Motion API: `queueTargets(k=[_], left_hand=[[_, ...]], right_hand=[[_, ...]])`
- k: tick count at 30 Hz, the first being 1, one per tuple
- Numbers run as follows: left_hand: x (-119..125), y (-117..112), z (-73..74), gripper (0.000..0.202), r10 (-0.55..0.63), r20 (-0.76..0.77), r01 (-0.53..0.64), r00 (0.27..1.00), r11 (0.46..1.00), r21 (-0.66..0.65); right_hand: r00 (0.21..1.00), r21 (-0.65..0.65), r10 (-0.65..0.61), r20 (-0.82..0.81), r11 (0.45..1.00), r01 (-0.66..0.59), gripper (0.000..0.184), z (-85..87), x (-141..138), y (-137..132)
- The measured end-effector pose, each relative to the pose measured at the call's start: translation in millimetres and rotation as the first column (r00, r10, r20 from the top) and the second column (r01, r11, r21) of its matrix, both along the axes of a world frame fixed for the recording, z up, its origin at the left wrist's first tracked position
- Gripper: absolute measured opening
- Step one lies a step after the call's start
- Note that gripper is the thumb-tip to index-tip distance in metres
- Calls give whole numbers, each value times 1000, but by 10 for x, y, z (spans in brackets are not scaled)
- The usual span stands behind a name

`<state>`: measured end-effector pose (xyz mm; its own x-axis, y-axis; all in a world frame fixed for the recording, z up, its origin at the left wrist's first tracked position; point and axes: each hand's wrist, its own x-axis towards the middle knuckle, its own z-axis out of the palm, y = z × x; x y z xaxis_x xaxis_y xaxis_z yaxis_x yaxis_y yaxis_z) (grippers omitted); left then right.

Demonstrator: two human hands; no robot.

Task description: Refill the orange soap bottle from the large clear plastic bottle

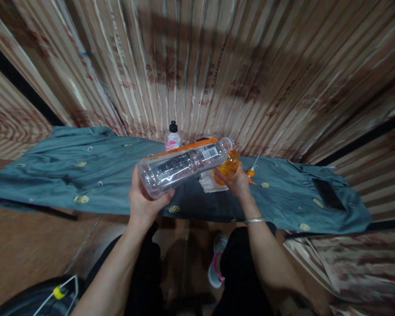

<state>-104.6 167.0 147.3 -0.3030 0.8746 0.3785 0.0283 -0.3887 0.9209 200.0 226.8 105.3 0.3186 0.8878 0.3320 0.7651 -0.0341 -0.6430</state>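
Forearms [113,265] foremost, our left hand [145,205] is gripping a tilted clear plastic bottle [184,164], our right hand [237,181] clasping an orange bottle [229,164].

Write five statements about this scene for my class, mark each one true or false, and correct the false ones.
1. The left hand holds the large clear bottle near its base. True.
2. The large clear bottle stands upright on the patterned cloth. False: the large clear bottle is tilted, held above the patterned cloth.
3. The right hand grips the orange container. True.
4. The bracelet is on the left wrist. False: the bracelet is on the right wrist.
5. The black-capped bottle is beyond the large clear bottle, nearer the striped curtain. True.
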Motion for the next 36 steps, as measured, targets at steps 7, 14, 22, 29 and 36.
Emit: queueTargets(k=[7,14,22,29,36], left_hand=[[0,4,-27,107,-16,-34,17,999,999,45],[7,11,-39,110,15,-47,-13,999,999,33],[15,16,-52,111,21,-31,-20,999,999,30],[10,5,-51,112,13,-7,-13,1000,1000,19],[11,13,-49,112,29,9,-29,1000,999,12]], right_hand=[[1000,-5,15,1,1000,-15,80,14,-4,-7],[1000,25,18,-14,1000,-17,78,3,2,-2],[1000,30,12,-25,999,-11,81,-11,4,-1],[1000,59,9,4,998,-9,78,-30,7,-9],[1000,50,17,13,999,-17,76,-20,4,-9]])
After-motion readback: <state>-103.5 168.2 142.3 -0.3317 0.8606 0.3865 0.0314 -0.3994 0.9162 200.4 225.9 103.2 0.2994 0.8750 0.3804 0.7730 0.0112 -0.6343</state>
